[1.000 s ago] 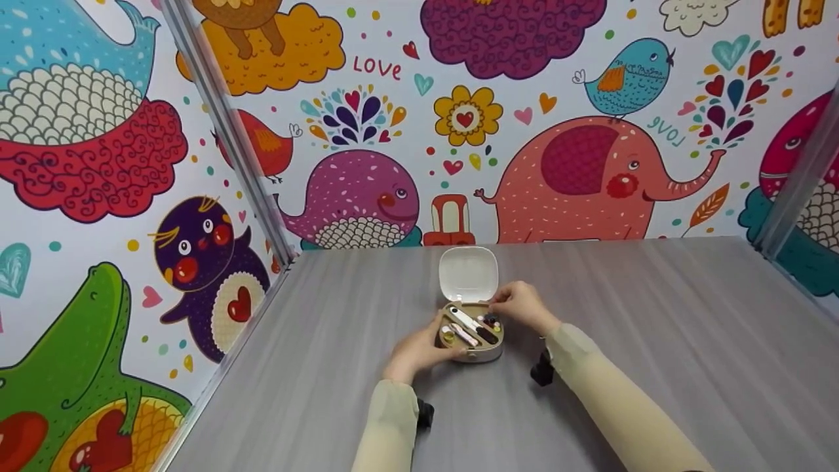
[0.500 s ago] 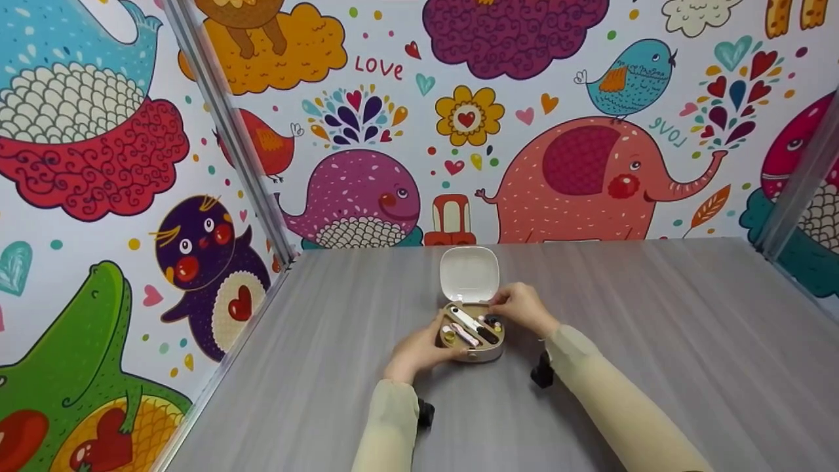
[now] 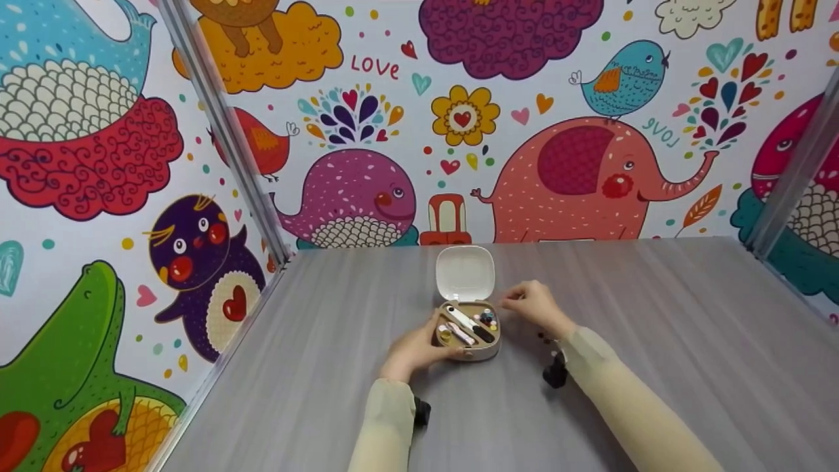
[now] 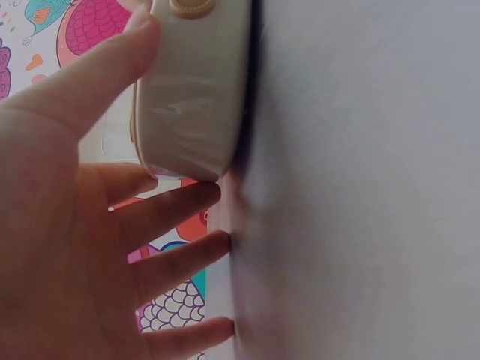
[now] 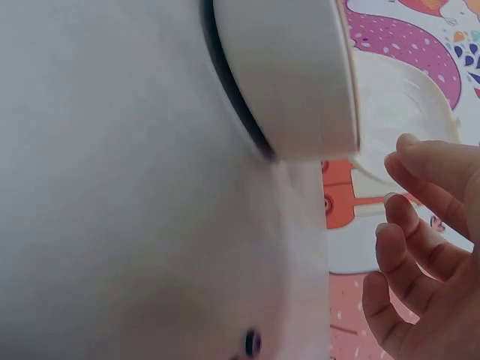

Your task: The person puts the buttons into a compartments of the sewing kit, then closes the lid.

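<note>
A small cream case (image 3: 482,354) stands on the table with its white lid (image 3: 466,274) raised. Its tan insert holds a long white tool (image 3: 463,317) with a black end, a pink-and-white piece (image 3: 461,334) and several small bead-like or button-like pieces (image 3: 488,319). My left hand (image 3: 414,347) grips the case's left side, thumb at the front by the tan tab (image 4: 193,7), index finger along the wall. Beyond the right rim, my right hand (image 3: 534,305) hovers with thumb and index fingertips together, other fingers curled. I cannot tell whether something tiny is between these tips.
Small dark pieces (image 3: 541,337) show near the right wrist; one dark round piece (image 5: 253,343) lies on the table in the right wrist view. The grey table (image 3: 341,308) ends at printed walls (image 3: 367,131) behind and at the left, with metal posts (image 3: 226,131) in the corners.
My right hand has drawn back from the case's right compartment to the right, uncovering its rim. The left hand keeps its grip. The head view has shifted slightly.
</note>
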The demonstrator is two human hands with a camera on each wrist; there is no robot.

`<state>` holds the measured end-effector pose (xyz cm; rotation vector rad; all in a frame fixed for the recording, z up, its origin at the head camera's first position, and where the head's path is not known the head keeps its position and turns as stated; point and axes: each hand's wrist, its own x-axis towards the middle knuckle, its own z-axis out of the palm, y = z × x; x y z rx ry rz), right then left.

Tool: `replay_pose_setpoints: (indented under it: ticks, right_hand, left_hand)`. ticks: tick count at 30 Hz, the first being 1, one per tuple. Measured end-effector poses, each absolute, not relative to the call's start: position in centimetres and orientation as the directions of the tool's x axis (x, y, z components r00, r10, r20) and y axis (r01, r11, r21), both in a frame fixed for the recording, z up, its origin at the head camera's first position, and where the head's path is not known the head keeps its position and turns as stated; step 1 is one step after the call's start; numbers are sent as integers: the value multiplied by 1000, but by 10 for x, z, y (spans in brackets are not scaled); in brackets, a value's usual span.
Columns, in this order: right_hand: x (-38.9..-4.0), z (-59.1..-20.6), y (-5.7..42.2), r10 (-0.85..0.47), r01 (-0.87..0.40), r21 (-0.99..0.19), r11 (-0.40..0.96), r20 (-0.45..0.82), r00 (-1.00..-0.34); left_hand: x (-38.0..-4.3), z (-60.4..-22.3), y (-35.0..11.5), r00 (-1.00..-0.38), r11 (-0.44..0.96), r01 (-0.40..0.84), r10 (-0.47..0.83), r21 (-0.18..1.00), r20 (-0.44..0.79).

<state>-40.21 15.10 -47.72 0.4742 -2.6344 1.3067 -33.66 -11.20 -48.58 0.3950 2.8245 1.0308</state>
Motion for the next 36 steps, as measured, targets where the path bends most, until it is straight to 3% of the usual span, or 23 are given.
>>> replay_pose_setpoints:
  ticks: [8,17,26,36]
  right_hand:
    - [-392,-488,190,-204,-329,-767,550,259,-944]
    - [-383,-503,221,-335,-345,-814,468,198,-921]
    - [-381,-503,228,-400,-284,-823,492,76,-913]
    - [-381,-503,225,-413,-307,-793,526,77,-907]
  left_hand:
    - [-337,-488,-112,-959,734,218,285,644,1]
    - [-338,-487,-114,-958,724,226,288,652,11]
    - [-338,-488,-113,-954,719,229,299,657,6]
    - [-337,-488,-113,-955,736,235,297,635,9]
